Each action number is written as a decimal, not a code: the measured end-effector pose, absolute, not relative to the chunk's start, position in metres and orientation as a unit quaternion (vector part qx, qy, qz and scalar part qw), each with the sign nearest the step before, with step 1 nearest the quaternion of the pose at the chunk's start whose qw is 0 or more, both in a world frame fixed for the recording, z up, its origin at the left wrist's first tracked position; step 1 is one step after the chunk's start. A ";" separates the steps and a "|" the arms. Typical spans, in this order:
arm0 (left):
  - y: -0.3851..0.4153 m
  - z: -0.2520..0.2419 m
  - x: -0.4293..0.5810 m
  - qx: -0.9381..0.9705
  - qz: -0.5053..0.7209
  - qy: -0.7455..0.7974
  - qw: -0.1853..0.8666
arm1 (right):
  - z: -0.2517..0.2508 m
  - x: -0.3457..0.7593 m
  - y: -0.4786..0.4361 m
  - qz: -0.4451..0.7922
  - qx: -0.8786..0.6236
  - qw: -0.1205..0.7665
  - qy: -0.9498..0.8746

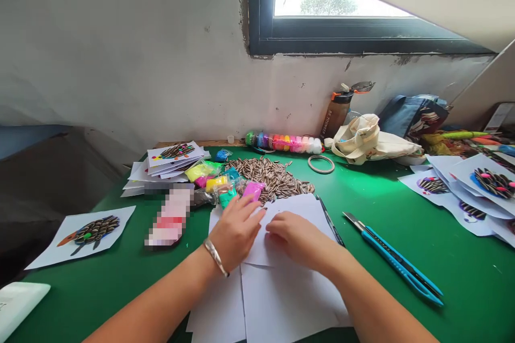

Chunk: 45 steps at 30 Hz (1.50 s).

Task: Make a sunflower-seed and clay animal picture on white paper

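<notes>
Left hand (235, 233) lies at 12 o'clock from the near edge, its fingers (253, 214) flat and slightly spread on a white paper sheet (292, 225); right hand (298, 238) beside it, fingers pressed together, pinching nothing. Striped sunflower seeds (269, 179) heaped at 12 o'clock, blue utility knife (396, 260) at 3 o'clock on green tabletop (462, 284).

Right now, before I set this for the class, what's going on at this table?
A person rests their left hand and right hand on white paper sheets on a green tabletop. Just beyond the fingers lie coloured clay packets and a heap of striped sunflower seeds. A blue utility knife lies to the right.
</notes>
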<state>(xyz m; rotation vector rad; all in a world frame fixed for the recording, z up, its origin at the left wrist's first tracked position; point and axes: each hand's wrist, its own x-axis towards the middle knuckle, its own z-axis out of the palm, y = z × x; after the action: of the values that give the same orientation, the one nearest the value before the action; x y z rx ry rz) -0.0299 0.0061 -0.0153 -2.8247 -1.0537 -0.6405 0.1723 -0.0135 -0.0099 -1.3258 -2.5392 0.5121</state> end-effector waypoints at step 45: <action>-0.085 -0.037 -0.012 -0.951 -0.052 -0.294 -0.084 | -0.034 0.160 -0.002 0.137 -0.542 0.215 -0.801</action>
<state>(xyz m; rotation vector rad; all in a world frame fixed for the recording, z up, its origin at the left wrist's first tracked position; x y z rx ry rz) -0.0122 -0.0848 -0.0374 -3.1574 -0.9776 -0.1721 0.1600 -0.0024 -0.0340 -1.5019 -2.2218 0.3787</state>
